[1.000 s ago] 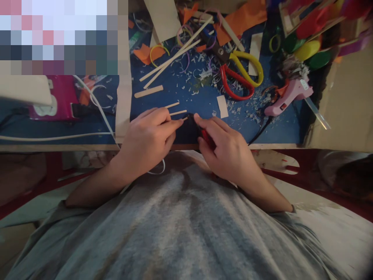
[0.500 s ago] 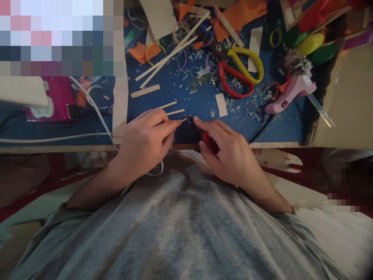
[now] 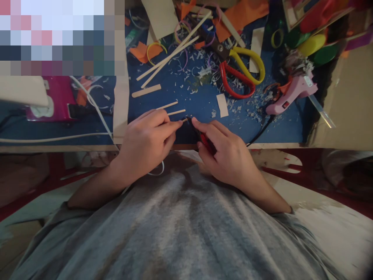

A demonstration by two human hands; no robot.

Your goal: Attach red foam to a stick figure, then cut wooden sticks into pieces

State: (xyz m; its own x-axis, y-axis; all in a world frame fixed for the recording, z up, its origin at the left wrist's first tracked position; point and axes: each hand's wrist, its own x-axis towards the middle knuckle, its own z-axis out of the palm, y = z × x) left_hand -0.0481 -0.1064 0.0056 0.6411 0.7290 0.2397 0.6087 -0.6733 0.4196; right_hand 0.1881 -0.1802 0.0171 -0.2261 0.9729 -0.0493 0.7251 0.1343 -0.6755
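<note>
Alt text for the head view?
Left hand pinches a thin stick; right hand holds a red-and-black tool by the stick's tip, at a blue table's edge. Beyond lie crossed sticks, scissors, paper scraps and a pink glue gun.

A blue tabletop [image 3: 201, 97] with a pale front edge spreads beyond the fingers [image 3: 171, 126] in dim light. Lower, to either side of them, show red furniture [image 3: 55, 167] and pale floor [image 3: 329, 221].

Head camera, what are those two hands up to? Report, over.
Left hand: pinching thin wooden stick. Right hand: gripping red-and-black tool, dark tip near stick's end. Scissors lie beyond, apart from both hands.
</note>
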